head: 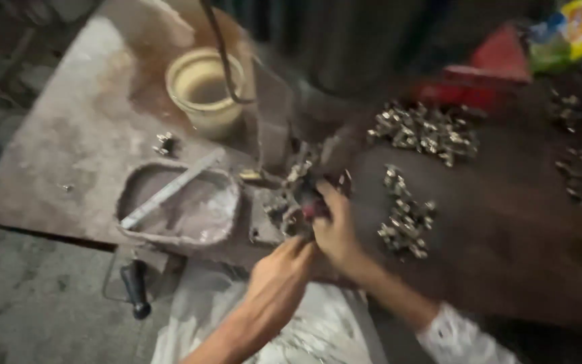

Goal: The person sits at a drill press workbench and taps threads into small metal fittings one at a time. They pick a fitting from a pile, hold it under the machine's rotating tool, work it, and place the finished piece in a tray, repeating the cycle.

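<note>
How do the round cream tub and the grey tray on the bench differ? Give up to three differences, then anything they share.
1. The tub is round and cream; the tray is roughly rectangular with rounded corners, and grey.
2. The tub has tall walls; the tray is shallow.
3. A flat metal strip lies slantwise across the tray; a dark cable crosses over the tub's rim.

Both sit open-topped on the bench, left of the hands.

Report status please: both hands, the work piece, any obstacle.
Left hand and right hand together at small metal fixture; grip blurred. Metal parts pile beside right hand. Shallow tray at left.
</note>
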